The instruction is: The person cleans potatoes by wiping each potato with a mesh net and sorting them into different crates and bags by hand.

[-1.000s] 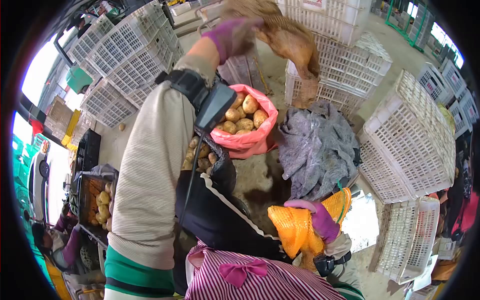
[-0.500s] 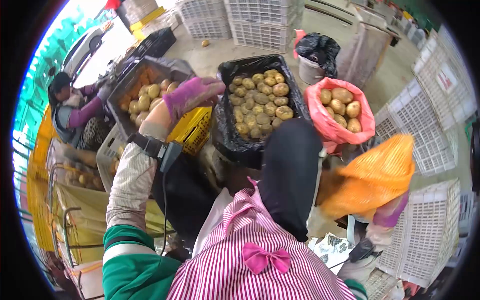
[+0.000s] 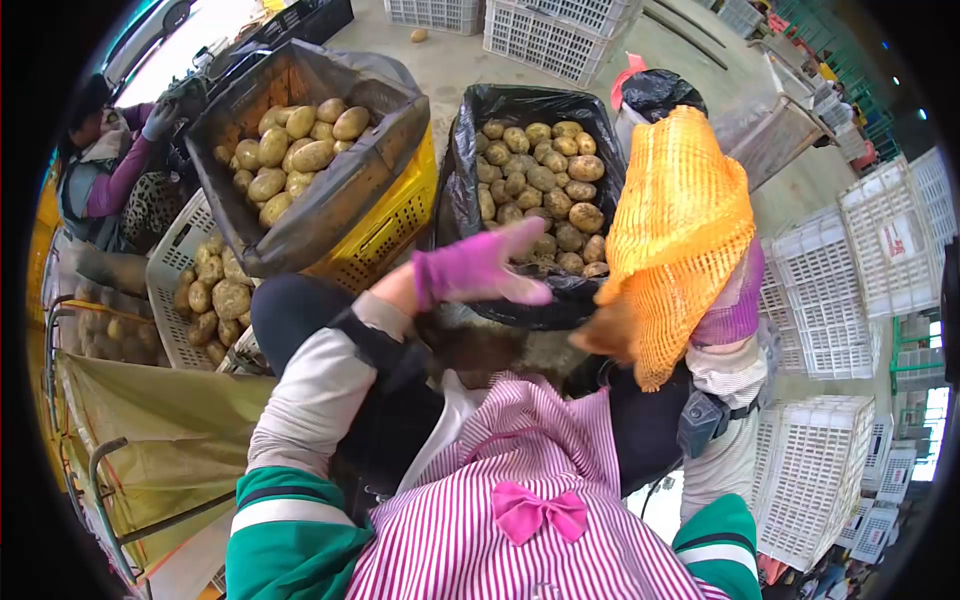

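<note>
Your left hand (image 3: 485,268) is hovering at the near edge of the black-lined crate (image 3: 462,130), fingers spread and pinching nothing. Your right hand (image 3: 735,300) is sitting behind the orange mesh bag (image 3: 685,200), which is hanging over it and hiding the fingers; whether they are pinching the mesh, you cannot be told from this view. The bag is covering part of the crate's right edge.

Risks: the loose mesh is hanging near your wrist device (image 3: 705,420) and could be snagging on it. A weak hold, if that is what you are keeping, could be letting the bag slip. Your left fingers are passing close to the thin liner and could be catching it. The grey-lined crate (image 3: 340,215) is apparently resting on the yellow crate (image 3: 385,235); a knock from your left knee (image 3: 290,310) could be unsettling it.

Potatoes (image 3: 540,180) are filling the black-lined crate. Beyond, a stray potato (image 3: 418,35) is lying on the concrete floor (image 3: 445,65), presenting a trip hazard. White crates (image 3: 820,290) are standing stacked at right; a co-worker (image 3: 115,185) is working at far left.
</note>
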`<state>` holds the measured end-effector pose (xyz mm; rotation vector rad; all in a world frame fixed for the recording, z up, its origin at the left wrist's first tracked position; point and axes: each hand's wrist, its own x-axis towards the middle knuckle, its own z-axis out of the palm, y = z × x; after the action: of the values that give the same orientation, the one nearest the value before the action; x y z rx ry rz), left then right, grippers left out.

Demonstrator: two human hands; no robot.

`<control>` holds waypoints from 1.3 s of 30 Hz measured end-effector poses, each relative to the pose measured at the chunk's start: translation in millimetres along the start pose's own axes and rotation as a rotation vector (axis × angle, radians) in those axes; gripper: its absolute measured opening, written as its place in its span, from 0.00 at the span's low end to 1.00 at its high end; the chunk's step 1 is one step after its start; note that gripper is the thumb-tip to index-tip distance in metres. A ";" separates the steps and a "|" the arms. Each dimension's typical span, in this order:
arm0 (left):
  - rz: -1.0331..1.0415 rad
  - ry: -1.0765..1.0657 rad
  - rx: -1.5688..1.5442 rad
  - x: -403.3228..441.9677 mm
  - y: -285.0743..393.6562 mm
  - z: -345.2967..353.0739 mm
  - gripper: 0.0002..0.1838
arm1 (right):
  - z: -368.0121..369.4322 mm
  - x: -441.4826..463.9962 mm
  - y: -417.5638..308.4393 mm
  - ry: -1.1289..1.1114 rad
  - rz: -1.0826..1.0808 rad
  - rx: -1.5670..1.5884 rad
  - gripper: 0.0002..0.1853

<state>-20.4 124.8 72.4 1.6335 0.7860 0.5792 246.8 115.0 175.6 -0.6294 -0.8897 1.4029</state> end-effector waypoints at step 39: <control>-0.298 -0.110 0.528 82.2 -71.9 26.1 0.13 | -187.0 -22.5 41.9 -0.700 0.482 -1.815 0.13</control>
<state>39.1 177.4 -6.9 1.9520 1.1401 0.0639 379.3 121.1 35.4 -1.7839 -2.7257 0.8188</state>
